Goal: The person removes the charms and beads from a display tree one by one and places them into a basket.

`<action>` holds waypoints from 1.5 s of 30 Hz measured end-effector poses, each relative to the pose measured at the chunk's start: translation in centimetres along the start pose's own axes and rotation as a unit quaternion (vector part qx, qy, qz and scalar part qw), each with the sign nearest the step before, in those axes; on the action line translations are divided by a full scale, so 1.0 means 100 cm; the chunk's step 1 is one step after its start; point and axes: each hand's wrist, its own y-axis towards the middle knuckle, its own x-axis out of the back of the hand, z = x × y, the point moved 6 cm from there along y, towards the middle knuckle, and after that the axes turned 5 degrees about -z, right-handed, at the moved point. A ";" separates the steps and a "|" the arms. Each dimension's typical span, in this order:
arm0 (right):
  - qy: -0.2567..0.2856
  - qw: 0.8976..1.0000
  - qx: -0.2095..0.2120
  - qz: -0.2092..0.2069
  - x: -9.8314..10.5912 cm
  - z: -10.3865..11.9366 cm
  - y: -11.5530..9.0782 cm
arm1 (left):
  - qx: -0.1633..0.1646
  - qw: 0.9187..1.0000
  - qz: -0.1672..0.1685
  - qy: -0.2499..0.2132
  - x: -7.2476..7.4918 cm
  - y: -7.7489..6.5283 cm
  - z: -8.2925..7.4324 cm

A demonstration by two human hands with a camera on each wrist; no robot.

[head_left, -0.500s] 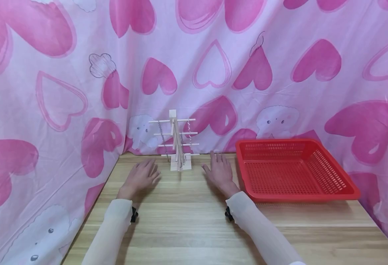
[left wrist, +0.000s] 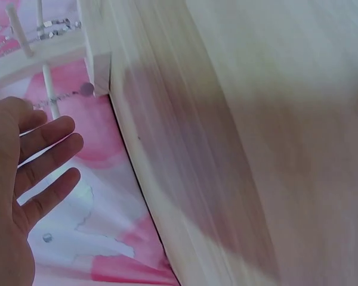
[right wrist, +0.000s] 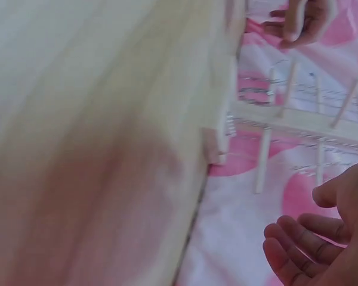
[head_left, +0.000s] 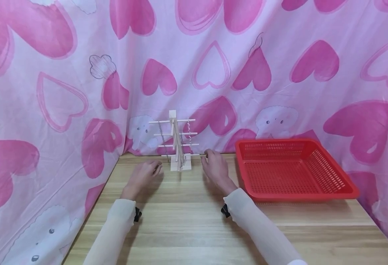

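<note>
Wooden stand point(head_left: 177, 141) is standing upright near the far edge of the tabletop point(head_left: 180, 224), between the two hands, with thin pegs point(head_left: 186, 120) projecting to both sides in tiers. Silvery chains are hanging from it: one on the left side point(head_left: 162, 136), one on the right side point(head_left: 189, 130), others partly hidden close to the post. Left hand point(head_left: 142, 175) is hovering to the left of the stand base, apart from it; the left wrist view is showing its fingers loosely bent and spread somewhat apart, holding nothing. Right hand point(head_left: 216, 168) is hovering to the right, its fingertips lying just beside the end of the lowest right peg in the head view; whether they are touching it, cannot tell. The right wrist view is showing those fingers half curled, with a moderate gap between thumb and fingers, gripping nothing. Both hands are casting shadows on the wood. Light sleeves are covering both forearms, and a black device point(head_left: 137, 214) is sitting at the left wrist, a similar one point(head_left: 225, 211) at the right. Red basket point(head_left: 300, 197) is resting on the right part of the tabletop, beyond the right hand, its perforated floor showing. Pink cloth point(head_left: 167, 48) with heart prints is hanging behind and along both sides.
</note>
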 end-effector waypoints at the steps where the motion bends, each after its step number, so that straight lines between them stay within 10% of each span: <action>1: 0.010 1.000 0.003 -0.003 0.003 0.004 0.002 | -0.004 1.000 -0.004 0.001 0.000 0.001 -0.003; 16: 0.078 0.996 0.033 -0.025 0.060 0.046 0.056 | -0.036 0.999 0.017 -0.008 -0.024 0.015 -0.032; 23: 0.091 0.994 0.063 -0.017 0.079 0.063 0.075 | 0.003 0.994 0.096 -0.042 -0.046 0.009 -0.031; 45: 0.060 0.997 0.023 0.052 0.067 0.094 0.095 | -0.007 0.969 0.247 -0.010 -0.074 -0.006 -0.038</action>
